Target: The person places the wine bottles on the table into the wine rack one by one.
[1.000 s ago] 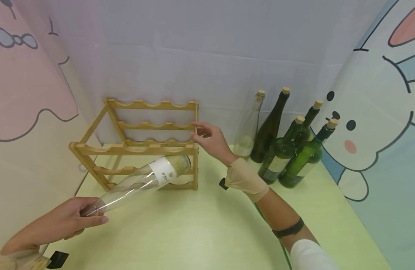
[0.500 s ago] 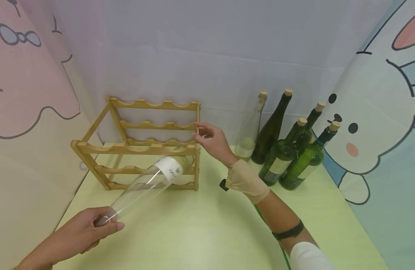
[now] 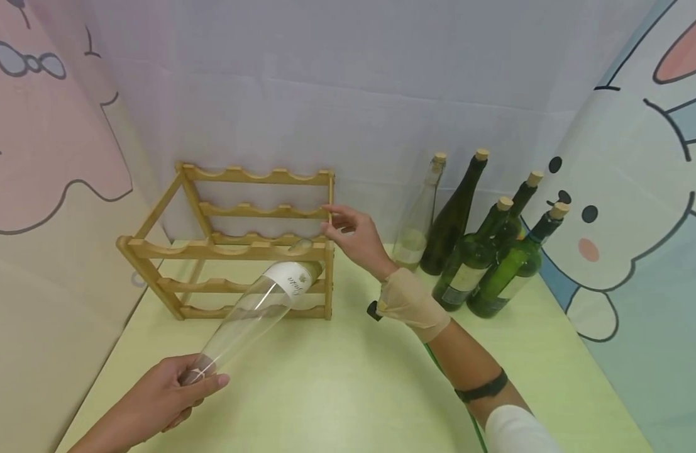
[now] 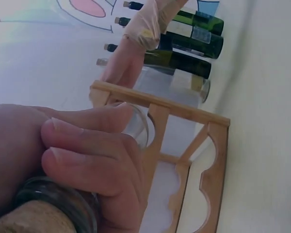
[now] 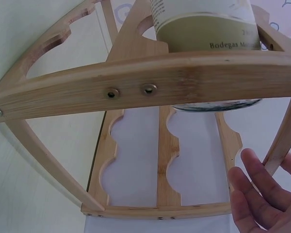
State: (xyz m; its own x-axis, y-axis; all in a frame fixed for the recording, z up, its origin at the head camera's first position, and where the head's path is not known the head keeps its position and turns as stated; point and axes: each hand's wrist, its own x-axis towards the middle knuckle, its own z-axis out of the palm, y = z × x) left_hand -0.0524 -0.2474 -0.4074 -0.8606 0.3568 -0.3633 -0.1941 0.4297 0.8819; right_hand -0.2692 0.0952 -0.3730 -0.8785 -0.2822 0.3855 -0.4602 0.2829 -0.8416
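Glass bottle (image 3: 257, 314) aslant, base (image 5: 216, 106) toward rack (image 3: 257, 251)

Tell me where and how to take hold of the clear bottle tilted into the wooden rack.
Best by the neck of the clear bottle, from the near left, where the left hand grips it. The neck is slim and points out of the wooden rack, while the wider, labelled base end pokes in under the top front rail, likely harder to reach.
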